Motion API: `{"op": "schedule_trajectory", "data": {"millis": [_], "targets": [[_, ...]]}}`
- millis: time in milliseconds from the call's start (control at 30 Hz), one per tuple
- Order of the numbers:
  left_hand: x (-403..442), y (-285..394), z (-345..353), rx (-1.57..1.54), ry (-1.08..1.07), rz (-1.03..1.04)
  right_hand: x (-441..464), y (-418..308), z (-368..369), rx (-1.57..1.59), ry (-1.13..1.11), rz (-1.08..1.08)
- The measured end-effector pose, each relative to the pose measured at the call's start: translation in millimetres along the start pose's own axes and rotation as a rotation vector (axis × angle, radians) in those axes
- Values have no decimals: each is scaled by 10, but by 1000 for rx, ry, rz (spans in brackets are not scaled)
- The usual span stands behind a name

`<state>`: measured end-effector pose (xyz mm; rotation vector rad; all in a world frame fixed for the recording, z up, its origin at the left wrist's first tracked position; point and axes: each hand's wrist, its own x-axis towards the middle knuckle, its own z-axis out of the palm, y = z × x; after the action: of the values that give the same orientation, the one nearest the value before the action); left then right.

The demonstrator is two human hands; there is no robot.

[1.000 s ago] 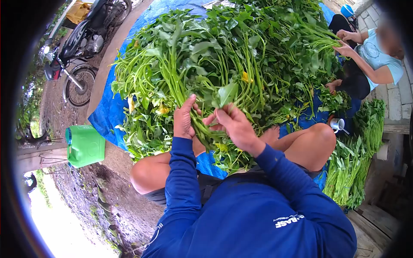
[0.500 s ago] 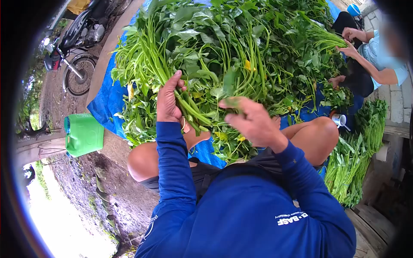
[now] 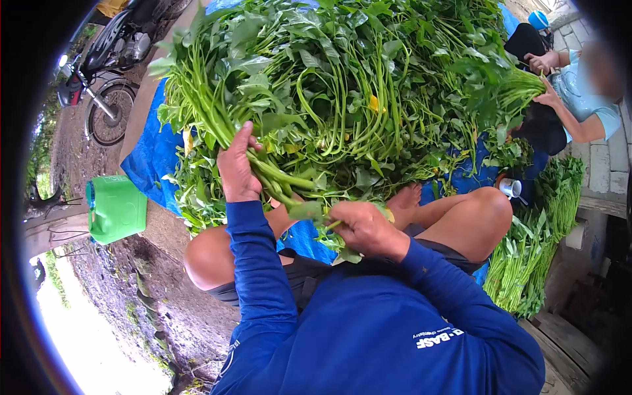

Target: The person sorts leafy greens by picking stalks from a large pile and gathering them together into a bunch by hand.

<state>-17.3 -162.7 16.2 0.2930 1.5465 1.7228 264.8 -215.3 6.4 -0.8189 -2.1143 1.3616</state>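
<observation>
My left hand (image 3: pixel 240 164) is wrapped round a bunch of leafy green stems (image 3: pixel 207 105) that looks like water spinach. Its leaves point up and away to the left, and the cut ends stick out to the right below my thumb. Close to those ends, my right hand (image 3: pixel 368 227) is closed on a leafy stem (image 3: pixel 334 225), with leaf showing on both sides of the fist. Beyond both hands spreads a large heap of the same greens (image 3: pixel 342 99), with a few yellow leaves in it.
A blue tarp (image 3: pixel 146 151) lies under the heap. Across at right, a person (image 3: pixel 576 92) holds another bunch (image 3: pixel 517 85). Bundled greens (image 3: pixel 520 263) lie to my right, near a white cup (image 3: pixel 510 187). On the left stand a green jerrycan (image 3: pixel 122 210) and a motorcycle (image 3: pixel 108 99).
My right hand has come down toward my lap and closed on a leafy stem. My left hand has shifted slightly left and down with its bunch. The other person's bunch has been raised.
</observation>
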Motion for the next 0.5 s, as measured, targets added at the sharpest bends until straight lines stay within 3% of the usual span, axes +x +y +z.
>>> {"op": "schedule_trajectory", "data": {"millis": [167,200,267,333,400,467,500], "targets": [[373,222,-280,-57,99,-24,-314,391,-69,-242,-579,245],[416,204,-317,-59,94,-9,-127,287,-190,-385,-682,384],[283,222,-236,-59,101,-37,105,925,-78,-95,-105,127],[210,115,-236,12,57,-25,854,1064,-395,39,-36,516],[116,15,-137,56,29,-20,1403,1233,-399,-127,561,275],[9,-44,-64,107,-13,-27,1909,1508,-490,-277,683,404],[-90,-2,11,116,-26,-42,2065,1578,-537,-327,620,509]]}}
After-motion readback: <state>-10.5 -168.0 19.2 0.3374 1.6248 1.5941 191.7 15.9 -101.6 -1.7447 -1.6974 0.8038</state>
